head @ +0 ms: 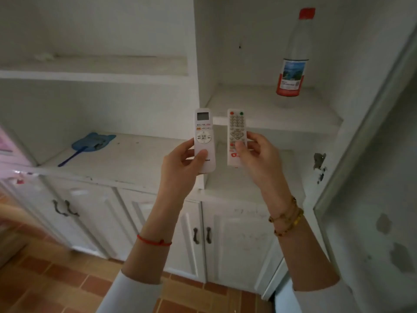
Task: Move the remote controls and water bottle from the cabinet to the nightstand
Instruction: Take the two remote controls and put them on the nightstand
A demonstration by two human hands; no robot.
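Observation:
My left hand [180,164] grips a white remote with a small screen [203,132], held upright in front of the white cabinet [126,159]. Beside it my right hand [257,159] holds a second white remote with red and green buttons [235,129], also upright. The two remotes are a little apart and do not touch. A clear water bottle with a red cap and red label [293,62] stands on the upper right shelf [255,109], above and to the right of both hands.
A blue fly swatter [90,144] lies on the cabinet's counter at left. Lower cabinet doors with dark handles [202,235] are shut. An open cabinet door [370,154] hangs at right. The floor [56,279] has orange tiles. Something pink [9,145] sits at the left edge.

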